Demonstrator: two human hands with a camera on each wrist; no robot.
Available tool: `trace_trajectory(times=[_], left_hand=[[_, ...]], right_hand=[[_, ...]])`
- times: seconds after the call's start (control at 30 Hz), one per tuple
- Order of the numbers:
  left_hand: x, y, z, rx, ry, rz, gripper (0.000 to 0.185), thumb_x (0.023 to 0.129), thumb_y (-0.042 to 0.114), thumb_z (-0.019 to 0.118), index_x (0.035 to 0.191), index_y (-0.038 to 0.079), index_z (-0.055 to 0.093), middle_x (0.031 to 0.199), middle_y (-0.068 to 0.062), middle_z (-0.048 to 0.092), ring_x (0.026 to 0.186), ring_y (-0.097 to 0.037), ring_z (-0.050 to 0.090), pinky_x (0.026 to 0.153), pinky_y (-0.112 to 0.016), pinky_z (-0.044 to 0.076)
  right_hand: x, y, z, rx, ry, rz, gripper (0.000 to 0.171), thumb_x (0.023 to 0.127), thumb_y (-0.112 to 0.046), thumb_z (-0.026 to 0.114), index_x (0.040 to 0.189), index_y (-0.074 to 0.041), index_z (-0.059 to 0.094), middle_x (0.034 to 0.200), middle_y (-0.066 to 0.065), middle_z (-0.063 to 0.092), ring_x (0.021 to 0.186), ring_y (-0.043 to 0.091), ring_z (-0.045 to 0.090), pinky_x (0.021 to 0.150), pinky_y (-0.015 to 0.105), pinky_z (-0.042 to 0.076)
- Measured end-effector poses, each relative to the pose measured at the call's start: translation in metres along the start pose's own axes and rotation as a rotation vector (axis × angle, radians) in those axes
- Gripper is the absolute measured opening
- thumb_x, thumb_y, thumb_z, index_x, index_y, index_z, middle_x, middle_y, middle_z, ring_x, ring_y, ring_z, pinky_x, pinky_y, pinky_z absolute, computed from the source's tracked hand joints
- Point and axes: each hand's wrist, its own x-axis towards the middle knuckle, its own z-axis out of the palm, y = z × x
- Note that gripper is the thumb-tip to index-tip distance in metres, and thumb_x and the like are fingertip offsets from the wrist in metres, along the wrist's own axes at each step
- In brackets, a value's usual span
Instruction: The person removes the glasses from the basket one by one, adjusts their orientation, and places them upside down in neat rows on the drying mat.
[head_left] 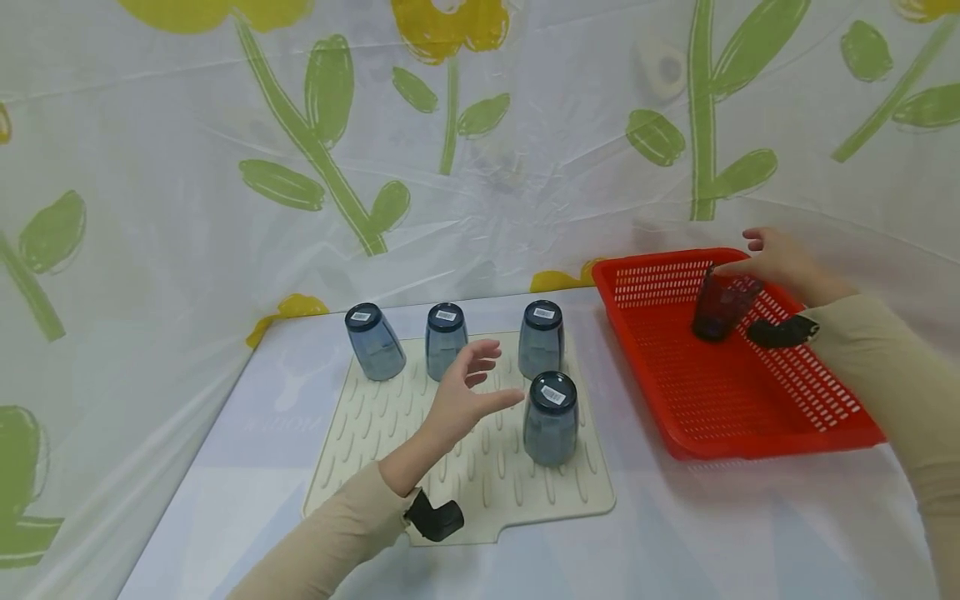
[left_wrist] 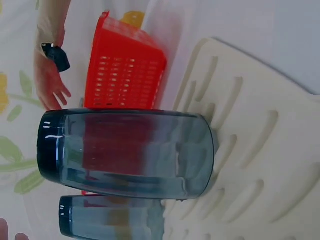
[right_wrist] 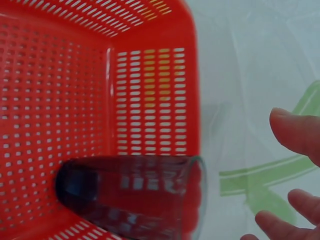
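My right grip [head_left: 780,260] is on the rim of a tilted dark glass [head_left: 722,305] in the red basket [head_left: 757,417]. My left grip [head_left: 459,390] hovers with fingers spread, holding nothing, just beside an upturned blue glass [head_left: 551,418] on the ribbed mat [head_left: 360,450].

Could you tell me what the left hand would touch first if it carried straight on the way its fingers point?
Probably the nearest upside-down cup: the left hand points rightward at it, though depth is uncertain.

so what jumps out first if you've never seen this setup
The red basket at the right of the table, where the right hand grips a dark glass by its rim. Then four blue-grey glasses upside down on the cream drying mat, with the left hand open above it.
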Motion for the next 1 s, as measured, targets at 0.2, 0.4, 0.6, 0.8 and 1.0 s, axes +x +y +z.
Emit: trace_trajectory(times=[0.2, 0.4, 0.6, 0.8, 1.0], left_hand=[[-0.005, 0.004, -0.008, 0.007, 0.015, -0.007, 0.064, 0.073, 0.009, 0.075, 0.129, 0.008, 0.044, 0.128, -0.009, 0.050, 0.116, -0.024, 0.046, 0.102, -0.042, 0.035], [-0.009, 0.004, -0.021, 0.038, 0.024, 0.002, 0.065, 0.073, 0.009, 0.075, 0.130, 0.007, 0.043, 0.129, -0.010, 0.049, 0.117, -0.025, 0.045, 0.102, -0.044, 0.035], [-0.010, 0.003, -0.034, 0.052, 0.037, 0.005, 0.064, 0.073, 0.006, 0.073, 0.130, 0.005, 0.043, 0.129, -0.012, 0.048, 0.117, -0.028, 0.045, 0.101, -0.046, 0.035], [-0.012, 0.002, -0.045, 0.041, 0.040, 0.022, 0.065, 0.074, 0.002, 0.072, 0.131, 0.003, 0.040, 0.130, -0.016, 0.046, 0.117, -0.032, 0.044, 0.100, -0.047, 0.034], [-0.015, 0.000, -0.054, 0.040, 0.044, 0.022, 0.065, 0.074, 0.001, 0.071, 0.131, 0.001, 0.039, 0.131, -0.016, 0.046, 0.120, -0.035, 0.042, 0.101, -0.051, 0.033]], right_hand=[[0.006, 0.005, 0.005, 0.018, -0.004, 0.001, 0.096, 0.086, -0.033, 0.059, 0.140, 0.011, -0.008, 0.141, 0.040, 0.004, 0.126, 0.055, 0.012, 0.100, 0.063, 0.018], [0.008, 0.007, 0.009, 0.020, -0.008, -0.006, 0.097, 0.087, -0.033, 0.058, 0.140, 0.009, -0.012, 0.142, 0.039, 0.000, 0.127, 0.055, 0.010, 0.100, 0.064, 0.017], [0.010, 0.011, 0.013, 0.007, 0.000, -0.012, 0.099, 0.086, -0.035, 0.059, 0.139, 0.010, -0.011, 0.141, 0.040, 0.003, 0.127, 0.055, 0.010, 0.101, 0.064, 0.016], [0.015, 0.021, 0.017, 0.050, 0.026, -0.005, 0.101, 0.085, -0.035, 0.060, 0.139, 0.010, -0.012, 0.140, 0.041, 0.004, 0.128, 0.055, 0.010, 0.102, 0.063, 0.016], [0.020, 0.029, 0.022, 0.087, 0.046, -0.007, 0.102, 0.085, -0.034, 0.062, 0.139, 0.010, -0.013, 0.141, 0.040, 0.003, 0.128, 0.054, 0.010, 0.103, 0.062, 0.014]])
